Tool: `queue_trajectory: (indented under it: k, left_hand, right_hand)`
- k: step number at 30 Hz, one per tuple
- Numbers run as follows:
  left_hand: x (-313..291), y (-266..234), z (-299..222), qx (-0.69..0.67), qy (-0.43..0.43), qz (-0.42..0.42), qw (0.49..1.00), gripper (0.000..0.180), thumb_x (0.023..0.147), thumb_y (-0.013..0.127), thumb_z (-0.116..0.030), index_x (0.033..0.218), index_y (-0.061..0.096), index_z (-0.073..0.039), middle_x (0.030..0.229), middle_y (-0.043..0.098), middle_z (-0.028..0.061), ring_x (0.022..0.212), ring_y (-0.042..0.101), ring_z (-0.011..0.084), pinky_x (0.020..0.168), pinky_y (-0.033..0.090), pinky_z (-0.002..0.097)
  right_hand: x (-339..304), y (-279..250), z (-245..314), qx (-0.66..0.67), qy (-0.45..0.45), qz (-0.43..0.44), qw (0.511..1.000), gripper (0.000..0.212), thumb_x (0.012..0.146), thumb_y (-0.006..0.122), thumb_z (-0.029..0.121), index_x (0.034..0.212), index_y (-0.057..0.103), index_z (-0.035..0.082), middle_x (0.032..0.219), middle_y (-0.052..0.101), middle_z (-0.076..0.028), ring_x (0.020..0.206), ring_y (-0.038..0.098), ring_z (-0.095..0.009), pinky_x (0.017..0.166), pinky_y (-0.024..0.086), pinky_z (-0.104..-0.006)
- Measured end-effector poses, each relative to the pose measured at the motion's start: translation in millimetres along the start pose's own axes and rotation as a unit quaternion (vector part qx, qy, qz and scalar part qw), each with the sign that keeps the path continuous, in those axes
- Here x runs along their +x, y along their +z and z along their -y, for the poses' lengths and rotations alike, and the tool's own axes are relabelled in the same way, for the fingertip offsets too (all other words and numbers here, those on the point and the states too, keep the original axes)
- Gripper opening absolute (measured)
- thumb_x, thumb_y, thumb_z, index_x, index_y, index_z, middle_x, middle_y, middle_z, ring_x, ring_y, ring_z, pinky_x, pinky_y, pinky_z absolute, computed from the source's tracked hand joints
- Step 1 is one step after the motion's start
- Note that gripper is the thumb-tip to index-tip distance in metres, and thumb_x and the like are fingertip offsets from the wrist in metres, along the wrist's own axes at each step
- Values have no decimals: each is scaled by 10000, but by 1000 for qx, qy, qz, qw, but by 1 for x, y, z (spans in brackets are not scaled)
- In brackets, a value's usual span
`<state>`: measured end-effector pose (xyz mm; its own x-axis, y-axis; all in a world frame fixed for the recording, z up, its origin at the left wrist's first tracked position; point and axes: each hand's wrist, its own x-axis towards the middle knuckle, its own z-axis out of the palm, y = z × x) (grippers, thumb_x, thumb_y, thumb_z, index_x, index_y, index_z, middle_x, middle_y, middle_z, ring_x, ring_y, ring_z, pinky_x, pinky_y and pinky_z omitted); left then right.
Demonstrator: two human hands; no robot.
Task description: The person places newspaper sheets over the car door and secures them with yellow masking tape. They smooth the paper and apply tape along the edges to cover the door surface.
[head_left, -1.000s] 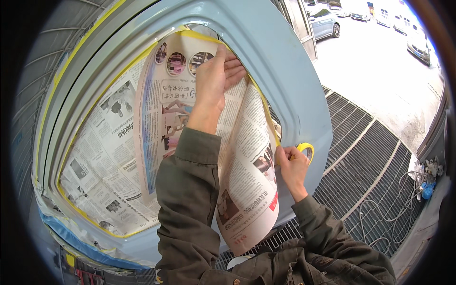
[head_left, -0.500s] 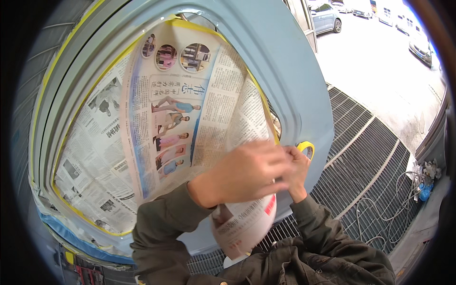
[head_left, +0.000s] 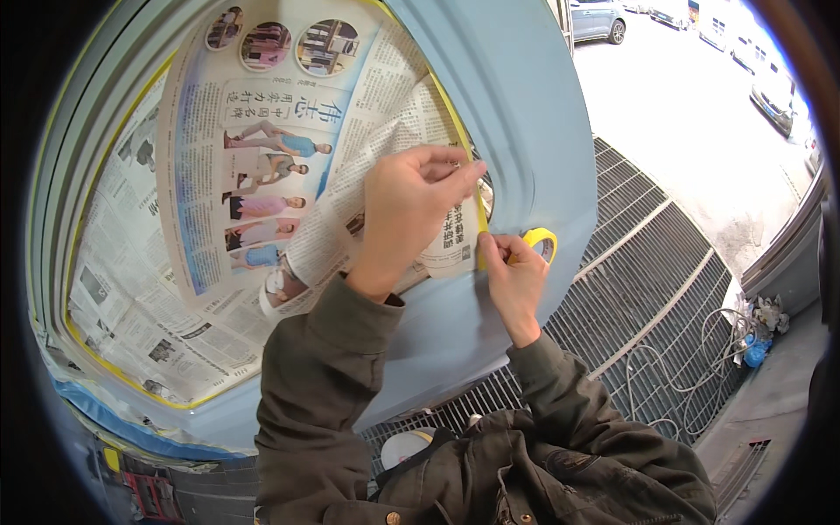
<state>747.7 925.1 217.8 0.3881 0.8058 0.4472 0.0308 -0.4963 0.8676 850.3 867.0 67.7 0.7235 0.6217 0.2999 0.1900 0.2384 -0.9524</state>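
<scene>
A pale blue vehicle panel [head_left: 542, 140] has its window opening covered with newspaper [head_left: 197, 140], bordered by yellow masking tape. On the right side, my left hand [head_left: 411, 206] lies over the paper, its fingers drawn together at the yellow tape strip [head_left: 453, 103]. Just below and to the right, my right hand [head_left: 516, 276] pinches the end of that strip at the lower corner. The yellow tape roll [head_left: 549, 244] sits against its fingers. Under my left wrist the paper is folded, with a curled edge [head_left: 278, 287] to the left. A narrow gap shows beside the tape.
Metal floor grating [head_left: 647, 262] runs along the right, with a pale hose [head_left: 652, 376] and crumpled waste [head_left: 761, 324] on it. Parked cars [head_left: 598, 21] stand outside. A red rack [head_left: 150, 494] is at lower left, and a round white object [head_left: 404, 448] lies below the panel.
The hanging lower part of the newspaper now lies up against the panel. My left hand has moved up to the tape line; my right hand has shifted slightly left and up with the roll.
</scene>
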Motion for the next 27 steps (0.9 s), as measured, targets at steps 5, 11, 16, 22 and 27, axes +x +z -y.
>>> queue_trajectory:
  k: [5,11,16,22,27]
  left_hand:
    - [5,17,8,116,15,-99,988,275,853,813,-149,974,742,88,792,778,127,656,686,105,588,515,271]
    - [4,19,25,5,-1,-75,997,290,886,786,-81,1092,728,114,851,772,141,740,715,119,708,585,239]
    - [2,25,38,17,-1,-110,994,214,864,756,-71,1016,762,80,852,787,158,732,726,131,682,555,260]
    - [10,24,47,95,41,-138,985,182,872,737,-93,979,774,50,847,783,167,727,756,197,694,565,287]
    - [11,30,47,108,62,-157,980,187,881,732,-102,982,773,50,848,782,167,737,764,215,706,569,291]
  right_hand:
    - [0,-1,-1,-11,-2,7,1000,232,902,791,234,873,781,4,564,557,19,526,474,-63,542,419,-266]
    - [0,-3,-1,-1,-6,21,1000,232,912,785,235,884,785,4,572,565,21,533,470,-57,548,422,-262]
    - [1,-7,0,15,5,51,999,218,927,774,198,935,785,-19,594,573,47,551,469,-37,555,413,-243]
    - [-2,-24,7,124,110,102,981,262,954,746,164,1115,761,-42,686,592,47,573,489,-23,519,366,-199]
    - [-14,-49,2,134,175,78,972,319,977,710,168,1243,720,-8,737,610,24,551,469,-29,504,346,-193]
